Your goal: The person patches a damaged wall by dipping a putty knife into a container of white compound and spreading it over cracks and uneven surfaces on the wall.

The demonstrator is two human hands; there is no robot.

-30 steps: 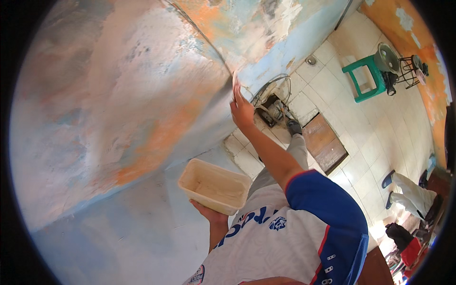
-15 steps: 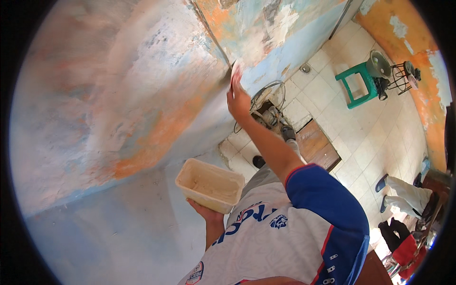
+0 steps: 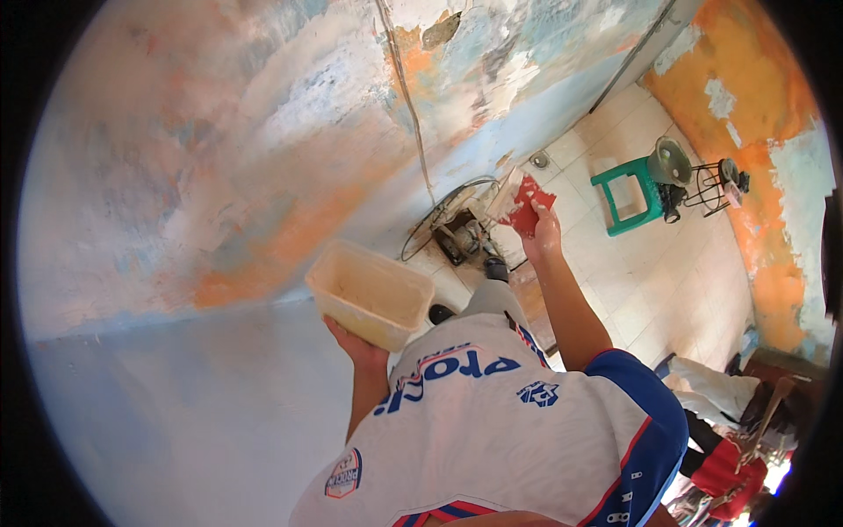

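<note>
Patchy colour runs over the big wall [image 3: 219, 158] on the left: pale smears over much of it, with orange and bluish areas showing between them. From where I'm standing it looks part finished. The pale coat seems uneven, an orange band shows toward the wall's lower edge, and a long dark groove [image 3: 406, 97] runs down from the top, open along much of its length. Near it a hole [image 3: 441, 31] sits unfilled. How much of the smearing is fresh I can't tell.

The left hand [image 3: 358, 345] grips a cream tub [image 3: 378, 325] by its lower left corner, tilted so the inside shows; a beige residue coats it, though how much is left is hard to judge. The right hand [image 3: 540, 235] is closed on a red scraper [image 3: 531, 202], with pale paste [image 3: 507, 195] on its far side. It hangs past the tub's upper right corner, seemingly clear of the wall.

Beyond, a cable [image 3: 413, 233] loops by a pit [image 3: 461, 237] at the edge of the tiled floor [image 3: 597, 285]. A green stool [image 3: 645, 215] stands farther over, a grey bucket [image 3: 672, 162] by its right edge.
</note>
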